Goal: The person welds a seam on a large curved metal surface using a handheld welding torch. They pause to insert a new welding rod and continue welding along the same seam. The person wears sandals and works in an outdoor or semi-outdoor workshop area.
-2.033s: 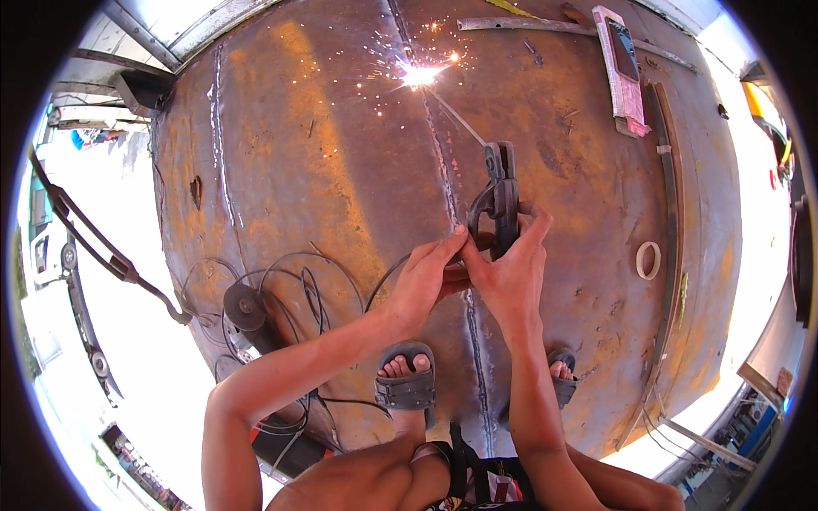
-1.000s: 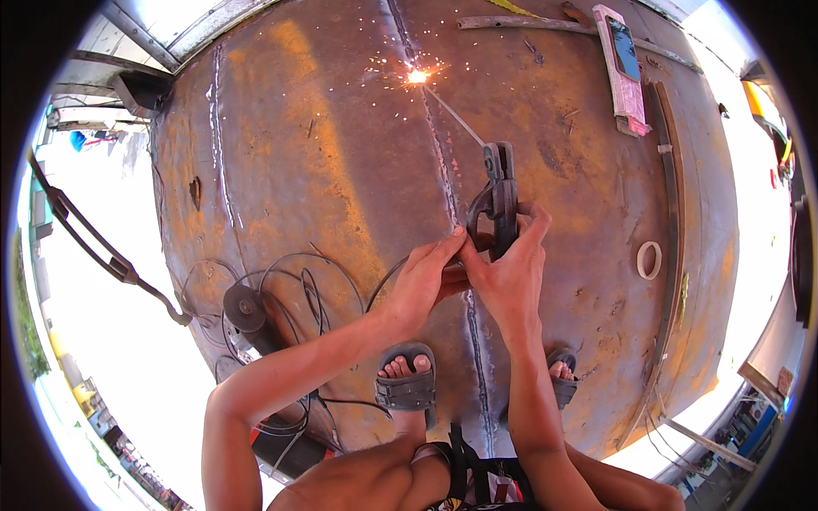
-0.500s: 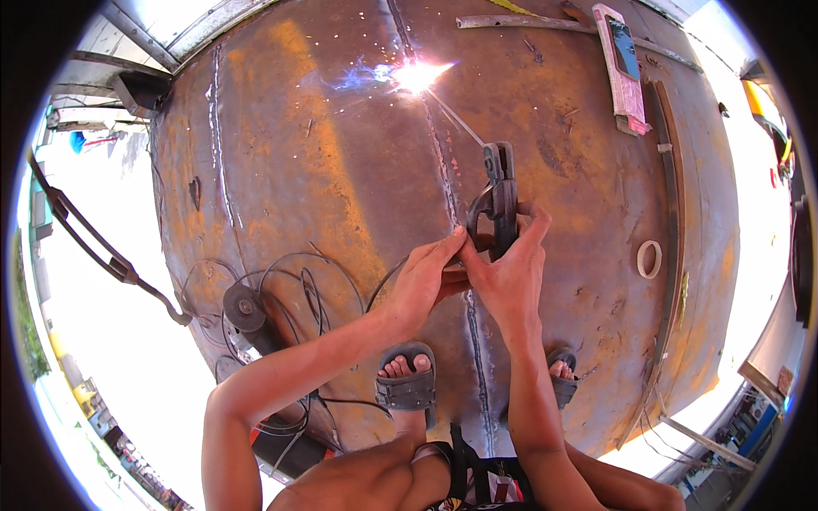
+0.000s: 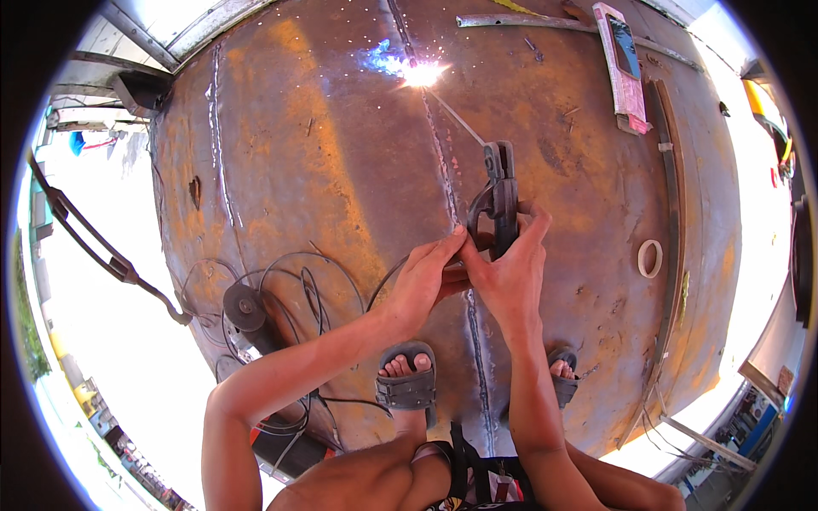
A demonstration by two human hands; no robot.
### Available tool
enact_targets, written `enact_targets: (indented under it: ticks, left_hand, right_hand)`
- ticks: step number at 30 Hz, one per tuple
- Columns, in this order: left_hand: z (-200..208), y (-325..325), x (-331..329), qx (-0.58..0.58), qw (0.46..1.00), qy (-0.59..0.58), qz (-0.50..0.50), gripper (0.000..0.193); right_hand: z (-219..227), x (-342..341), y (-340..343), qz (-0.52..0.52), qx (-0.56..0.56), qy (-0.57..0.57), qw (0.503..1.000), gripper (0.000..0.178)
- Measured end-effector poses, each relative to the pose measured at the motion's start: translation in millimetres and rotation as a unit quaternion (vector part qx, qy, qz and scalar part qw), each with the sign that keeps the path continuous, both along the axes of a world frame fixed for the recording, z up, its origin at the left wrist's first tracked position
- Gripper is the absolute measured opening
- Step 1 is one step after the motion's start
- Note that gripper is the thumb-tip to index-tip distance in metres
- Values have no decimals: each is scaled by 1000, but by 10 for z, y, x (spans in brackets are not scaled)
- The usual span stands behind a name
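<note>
My right hand [image 4: 509, 281] is closed round the black handle of a welding electrode holder [image 4: 504, 196]. From its jaws a thin welding rod [image 4: 460, 117] slants up and left to a bright arc [image 4: 422, 75] on the weld seam [image 4: 440, 157] of a rusty steel plate [image 4: 298, 187]. Blue-white glare hides the rod's tip, and sparks scatter round it. My left hand [image 4: 419, 285] meets my right hand, its fingertips touching near the right thumb. Its other fingers curl beneath the right hand, so what they grip is hidden. A black cable [image 4: 388, 285] runs behind the left hand.
An angle grinder [image 4: 247, 311] lies left of my feet among looped cables [image 4: 311, 294]. A second weld seam [image 4: 217, 136] runs at the left. Towards the right are a ring [image 4: 649, 259], a long steel bar [image 4: 673, 221] and a pinkish bar [image 4: 622, 77] with a phone [image 4: 625, 49] on it.
The arc's glare has shifted very slightly right, and the blue flare beside it has changed shape. Both hands and the electrode holder have hardly moved.
</note>
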State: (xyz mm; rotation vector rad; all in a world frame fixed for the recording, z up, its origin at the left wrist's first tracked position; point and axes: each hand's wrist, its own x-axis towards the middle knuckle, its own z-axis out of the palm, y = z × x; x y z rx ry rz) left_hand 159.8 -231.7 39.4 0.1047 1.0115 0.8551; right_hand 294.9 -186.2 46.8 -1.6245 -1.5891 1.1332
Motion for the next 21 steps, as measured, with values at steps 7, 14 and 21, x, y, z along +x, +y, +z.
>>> enact_targets:
  ticks: [7, 14, 21]
  left_hand:
    - [8, 2, 4, -9, 1000, 6, 2, 56]
    - [26, 12, 7, -2, 1000, 2, 1, 56]
    - [33, 9, 10, -2, 1000, 3, 2, 56]
  right_hand:
    - [6, 6, 2, 1, -6, 3, 1000, 69]
    - [22, 13, 5, 1, -12, 5, 1000, 71]
    - [35, 20, 5, -4, -33, 0, 999, 71]
